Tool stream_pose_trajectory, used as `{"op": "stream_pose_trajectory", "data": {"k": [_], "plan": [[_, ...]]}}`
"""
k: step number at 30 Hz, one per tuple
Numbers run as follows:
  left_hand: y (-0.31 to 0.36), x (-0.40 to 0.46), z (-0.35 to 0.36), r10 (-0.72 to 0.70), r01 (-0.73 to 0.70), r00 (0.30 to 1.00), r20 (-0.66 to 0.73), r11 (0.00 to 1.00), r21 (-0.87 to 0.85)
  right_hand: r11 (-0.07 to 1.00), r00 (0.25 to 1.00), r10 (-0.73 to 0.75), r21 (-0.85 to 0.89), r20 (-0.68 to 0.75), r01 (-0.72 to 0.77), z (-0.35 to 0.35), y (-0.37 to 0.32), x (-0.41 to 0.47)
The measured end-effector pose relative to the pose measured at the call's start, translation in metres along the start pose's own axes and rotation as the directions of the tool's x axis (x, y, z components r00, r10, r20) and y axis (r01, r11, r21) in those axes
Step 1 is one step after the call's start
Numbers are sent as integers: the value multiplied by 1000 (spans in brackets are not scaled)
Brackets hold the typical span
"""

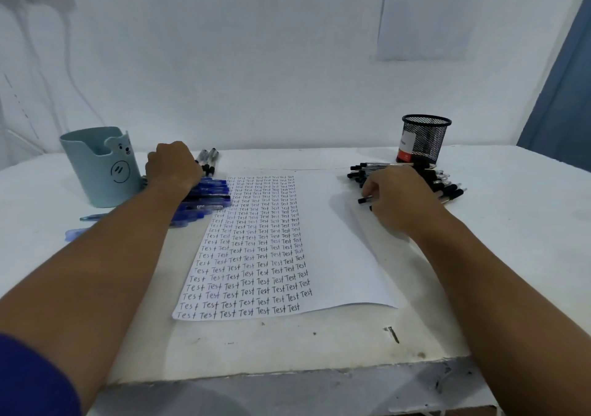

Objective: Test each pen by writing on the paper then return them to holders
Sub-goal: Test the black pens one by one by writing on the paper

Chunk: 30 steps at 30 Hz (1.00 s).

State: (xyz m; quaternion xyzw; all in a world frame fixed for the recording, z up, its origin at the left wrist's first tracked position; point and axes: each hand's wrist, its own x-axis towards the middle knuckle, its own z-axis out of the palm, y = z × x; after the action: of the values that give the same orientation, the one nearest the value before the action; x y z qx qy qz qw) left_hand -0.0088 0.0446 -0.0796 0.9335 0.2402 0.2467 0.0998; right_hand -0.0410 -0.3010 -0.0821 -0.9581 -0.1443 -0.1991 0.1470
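Centrally, paper point(287, 243) between hands, left point(174, 166), right point(399, 198).

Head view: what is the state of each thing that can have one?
Paper: flat, left part filled with "Test".
Mesh holder: upright, no pens showing.
Bear holder: upright.
Blue pens: piled, capped.
Left hand: resting on pens.
Right hand: gripping black pen.

Left holder point(99, 166): smooth matt plastic, pale blue.
Right holder point(423, 139): black wire mesh.
Paper point(332, 249): matt white.
Table point(287, 345): painted white, scuffed, chipped near edge.
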Motion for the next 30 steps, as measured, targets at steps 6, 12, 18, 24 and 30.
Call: {"op": "stream_pose_trajectory", "data": {"k": [6,12,18,24,30], "plan": [[1,2,1,-25,25,999,32,1000,3,995,995,-96,-17,32,97,6,-2,1],[4,-6,-2,-17,17,999,36,1000,-9,994,996,-77,-74,45,80,5,0,0],[13,-22,-4,57,-57,998,-22,998,-12,986,993,-107,-122,57,113,9,-6,-3],[31,-48,-14,210,-213,977,-44,976,-55,953,938,-304,-51,-167,300,15,-13,1],[41,-72,-16,436,-433,898,-56,855,-286,862,849,-413,161,-328,481,7,-26,-2]]}}
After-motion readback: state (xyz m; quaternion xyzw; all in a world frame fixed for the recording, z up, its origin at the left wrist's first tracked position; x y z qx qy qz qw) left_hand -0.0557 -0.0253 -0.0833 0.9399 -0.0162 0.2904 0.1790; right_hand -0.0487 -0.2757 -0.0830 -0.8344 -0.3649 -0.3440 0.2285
